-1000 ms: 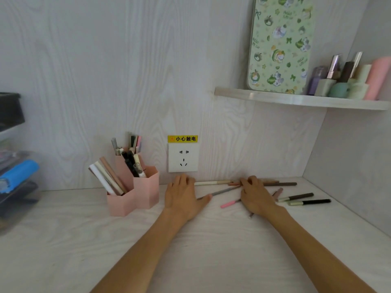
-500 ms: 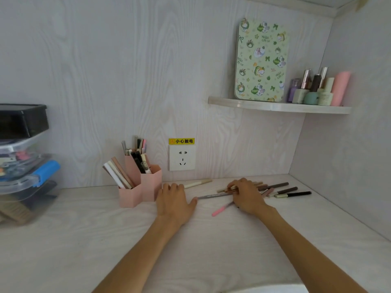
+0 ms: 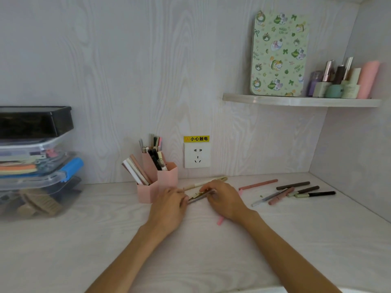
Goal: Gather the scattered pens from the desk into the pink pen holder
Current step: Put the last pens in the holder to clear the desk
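Pens lie bunched on the desk just right of the pink holder, both hands curled over them: left hand, right hand. More pens lie scattered farther right. Fingers hide the bunch's middle; a pink pen pokes out beneath the right wrist.

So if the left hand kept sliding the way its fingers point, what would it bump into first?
Probably the pens bunched between both hands, which the left hand already touches; the pink pen holder sits just beside.
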